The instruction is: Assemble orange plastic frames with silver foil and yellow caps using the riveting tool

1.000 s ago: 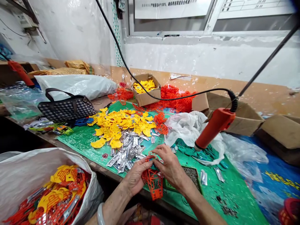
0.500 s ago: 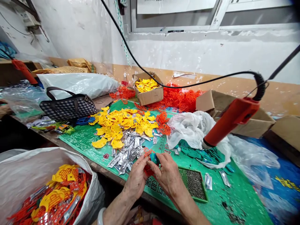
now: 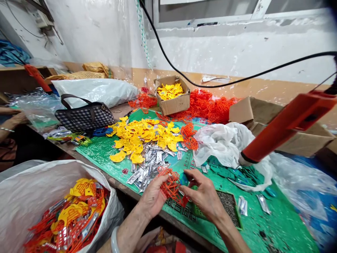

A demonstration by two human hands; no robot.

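Note:
An orange plastic net (image 3: 170,185) rests in my left hand (image 3: 154,196), the fingers curled under it and the thumb along its side. Close beside it, my right hand (image 3: 202,193) pinches a small teal piece (image 3: 183,179) between thumb and fingers. A bit of red shows below that piece, too small to name. Beyond my hands lie a heap of silver metal strips (image 3: 147,168) and a pile of yellow plastic pieces (image 3: 147,135). To the right of my right hand, a green tray (image 3: 240,219) holds many tiny dark screws or pins, partly covered by my forearm.
A red electric screwdriver (image 3: 286,130) hangs on a cable at right. A white sack (image 3: 105,211) of orange and yellow pieces stands at lower left. A cardboard box (image 3: 175,105), orange nets (image 3: 207,103), a checked bag (image 3: 84,117) and white plastic (image 3: 221,140) line the table's back. Another person's arm (image 3: 13,123) shows far left.
My hands have moved apart, and the orange net is spread more openly in my left hand. The teal piece has shifted right with my right hand. The view has turned slightly; the screwdriver appears closer.

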